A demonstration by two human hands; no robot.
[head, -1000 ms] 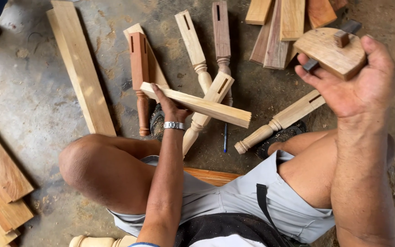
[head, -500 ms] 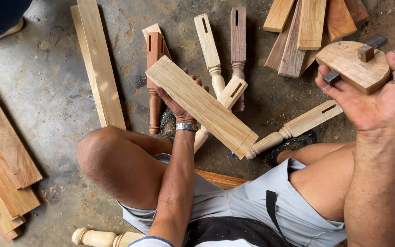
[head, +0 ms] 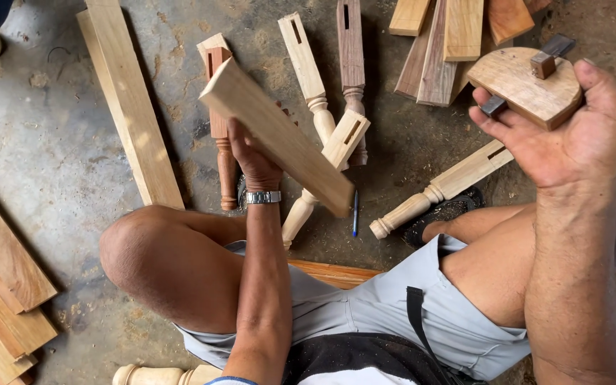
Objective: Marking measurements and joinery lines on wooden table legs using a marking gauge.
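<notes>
Your left hand point(head: 257, 158) is closed around a flat wooden board point(head: 277, 135), gripping it from underneath near its middle so the board runs on a slant from far left down to near right, lifted clear of the floor; a metal wristwatch point(head: 263, 197) sits on that wrist. Your right hand point(head: 563, 135) is raised on the right with the palm up and the fingers curled partway, cradling a rounded wooden block tool point(head: 525, 87) that has a small dark peg standing out of its top and a dark bar sticking out at each end. Under the board, on the concrete floor point(head: 51, 121), lie several turned legs point(head: 311, 71) with slots cut in their square ends, fanned out and touching one another. One more pale turned leg point(head: 445, 188) lies on a slant just beside your right knee. A blue pen point(head: 355, 213) lies on the floor between the legs and that knee. A long plank point(head: 131, 107) lies to the left, a stack of short boards point(head: 445, 43) at the far right, and more planks point(head: 1, 285) are piled at the near left. You are sitting on the floor in grey shorts point(head: 379, 306) with both knees bent.
</notes>
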